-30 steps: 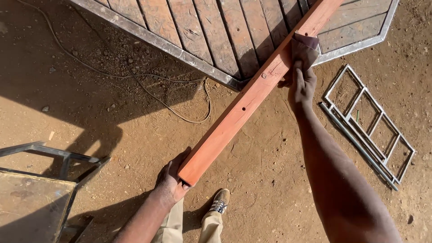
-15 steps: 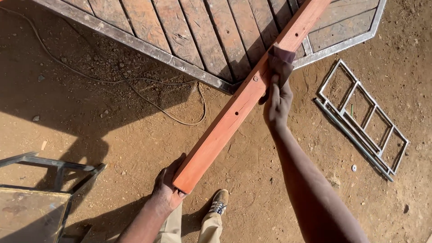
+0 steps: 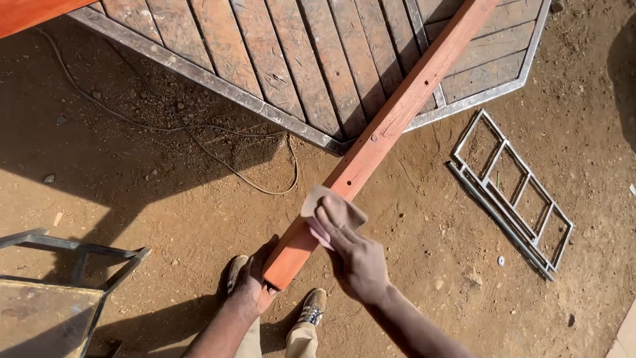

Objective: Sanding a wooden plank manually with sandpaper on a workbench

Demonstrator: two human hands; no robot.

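Fingers of the right hand [image 3: 354, 255] press a pale cloth [image 3: 317, 200] onto the reddish plank [image 3: 391, 122] at lower centre; the left hand [image 3: 255, 285] grips its near end. If that grip loosens, the plank could likely drop onto the shoes [image 3: 311, 308].

Light: bright, hard daylight; warm tone on the dirt ground [image 3: 411, 219].
Shadows: a broad dark patch crosses the ground at left; another lies under the person at the bottom edge; one darkens the top right corner.
Glare: pale shine on the metal stand [image 3: 46, 311].
Sharpness: crisp throughout, no visible blur.
Distortion: slight wide-angle stretch near edges.
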